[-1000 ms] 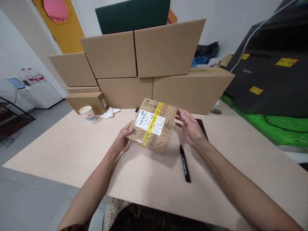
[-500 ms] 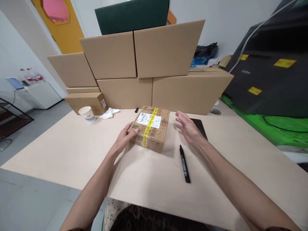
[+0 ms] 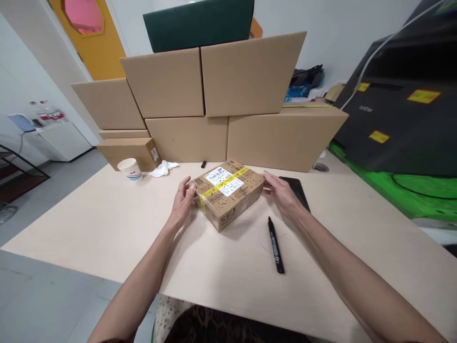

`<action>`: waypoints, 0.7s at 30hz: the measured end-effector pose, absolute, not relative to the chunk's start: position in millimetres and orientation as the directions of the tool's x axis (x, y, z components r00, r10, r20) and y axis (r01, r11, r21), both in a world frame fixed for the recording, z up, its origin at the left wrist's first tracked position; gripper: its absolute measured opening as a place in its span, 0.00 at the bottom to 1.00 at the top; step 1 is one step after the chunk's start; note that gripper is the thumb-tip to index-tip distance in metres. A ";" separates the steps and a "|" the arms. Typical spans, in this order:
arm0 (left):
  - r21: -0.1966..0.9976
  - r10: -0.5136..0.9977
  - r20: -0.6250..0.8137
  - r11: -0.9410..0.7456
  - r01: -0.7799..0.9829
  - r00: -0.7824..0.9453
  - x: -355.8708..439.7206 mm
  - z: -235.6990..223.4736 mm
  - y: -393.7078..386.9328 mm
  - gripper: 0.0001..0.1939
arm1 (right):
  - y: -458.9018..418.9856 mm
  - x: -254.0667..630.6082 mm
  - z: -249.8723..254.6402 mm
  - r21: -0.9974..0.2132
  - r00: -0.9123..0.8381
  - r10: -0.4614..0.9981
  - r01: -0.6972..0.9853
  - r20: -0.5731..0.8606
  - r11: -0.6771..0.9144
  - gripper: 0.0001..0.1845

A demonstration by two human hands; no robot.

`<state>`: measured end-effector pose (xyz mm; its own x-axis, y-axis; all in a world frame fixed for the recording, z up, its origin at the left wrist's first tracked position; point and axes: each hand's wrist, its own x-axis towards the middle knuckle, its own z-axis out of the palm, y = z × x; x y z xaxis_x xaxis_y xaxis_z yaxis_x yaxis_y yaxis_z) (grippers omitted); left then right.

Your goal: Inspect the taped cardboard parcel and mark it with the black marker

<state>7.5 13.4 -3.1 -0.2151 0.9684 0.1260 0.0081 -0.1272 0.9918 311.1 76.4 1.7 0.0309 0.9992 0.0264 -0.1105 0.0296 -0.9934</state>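
Observation:
A cardboard parcel [image 3: 228, 189] lies on the table at an angle, with a printed white label and a strip of yellow tape across its top. Against its left corner, my left hand [image 3: 183, 204] has the thumb on the edge and the fingers along the side. On the opposite side, my right hand [image 3: 281, 191] touches the right corner with its fingertips, so the parcel sits held between both hands. An uncapped black marker [image 3: 275, 245] lies nearer to me, below the right hand. Partly behind that hand is a flat black object [image 3: 298, 188].
Large cardboard boxes [image 3: 183, 138] are stacked along the back, topped by a dark green box [image 3: 200, 26]. A paper cup [image 3: 130, 169], a crumpled tissue [image 3: 163, 168] and a small black cap [image 3: 203, 164] stand or lie before them. A big black case [image 3: 385, 109] is at the right.
The parcel has turned on the table, so a printed side now faces me. My right hand, apart from it before, has come to its right corner. My left hand remains at its left side.

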 end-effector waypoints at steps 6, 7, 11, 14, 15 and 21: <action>0.976 0.936 0.213 -0.217 0.019 -0.280 2.4 -9.6 19.0 0.34 | 48.9 320.8 6.5 -0.998 -0.119 0.991 0.011 0.061 0.063 0.28; 0.974 0.933 0.224 -0.228 0.020 -0.281 1.8 -9.9 19.5 0.33 | 43.0 325.9 8.0 -0.997 -0.145 0.988 0.040 0.061 0.067 0.28; 0.973 0.934 0.229 -0.223 0.053 -0.273 2.0 -5.8 16.3 0.33 | 13.4 350.1 16.3 -0.946 -0.158 0.980 0.277 0.124 0.165 0.26; 0.966 0.935 0.259 -0.247 0.080 -0.241 3.0 1.5 10.4 0.35 | -11.2 366.1 14.1 -0.773 -0.252 0.930 0.520 0.268 0.363 0.19; 0.959 0.934 0.280 -0.265 0.097 -0.221 3.4 3.6 8.7 0.36 | -18.4 370.4 9.5 -0.689 -0.343 0.888 0.564 0.306 0.455 0.17; 0.981 0.979 0.194 -0.192 0.032 -0.068 8.2 6.3 5.2 0.44 | -38.6 385.9 -38.0 -0.269 -0.715 0.669 0.616 0.203 0.740 0.31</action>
